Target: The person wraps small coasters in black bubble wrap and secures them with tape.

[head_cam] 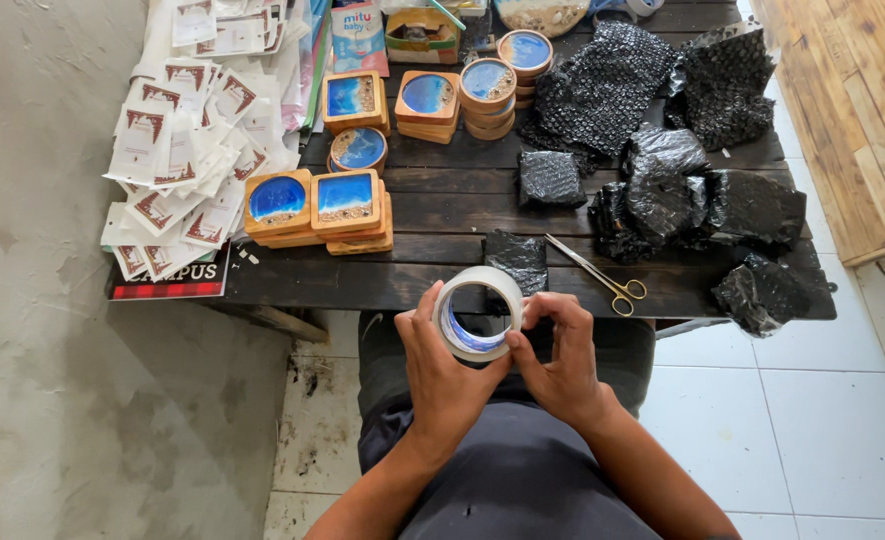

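Past the square wooden coasters with blue resin tops (317,205) on the dark wooden tabletop (442,285), our left hand (442,370) and right hand (559,360) pinch a clear roll of packing tape (478,312) above our lap, near gold-handled scissors (602,276) and black bubble-wrapped bundles (682,200).

A dark wooden counter (442,285) carries stacks of wooden coasters (320,205) with blue resin faces — some square, some round (489,92). At its left end lies a heap of small white paper cards (187,140). Crumpled black bubble wrap (602,90) spreads over the right side, with several black-wrapped parcels (550,178) near it. A pair of gold-handled scissors (602,275) rests by the near edge — just beside a small wrapped bundle (518,258).
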